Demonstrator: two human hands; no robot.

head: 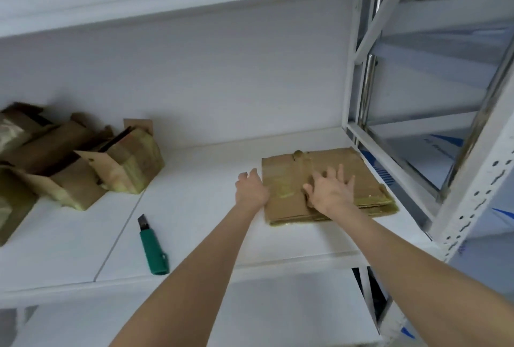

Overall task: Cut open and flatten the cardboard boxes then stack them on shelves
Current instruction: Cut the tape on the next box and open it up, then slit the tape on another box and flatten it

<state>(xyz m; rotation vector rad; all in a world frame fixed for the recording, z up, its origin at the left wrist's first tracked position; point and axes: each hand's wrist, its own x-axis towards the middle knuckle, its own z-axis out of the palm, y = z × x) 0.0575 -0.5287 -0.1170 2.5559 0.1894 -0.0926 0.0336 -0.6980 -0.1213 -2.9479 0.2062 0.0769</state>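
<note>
flattened brown cardboard stack (283, 177), taped, lying flat at right of white shelf (208, 207); unflattened boxes (83, 168) heaped far left, open, tilted; green cutter (151, 246) between, nearer front edge.

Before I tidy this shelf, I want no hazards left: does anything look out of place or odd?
The green utility knife lies loose on the shelf near its front edge, blade apparently out. At left, the unflattened boxes sit in a jumbled heap, unlike the flattened cardboard stack.
</note>
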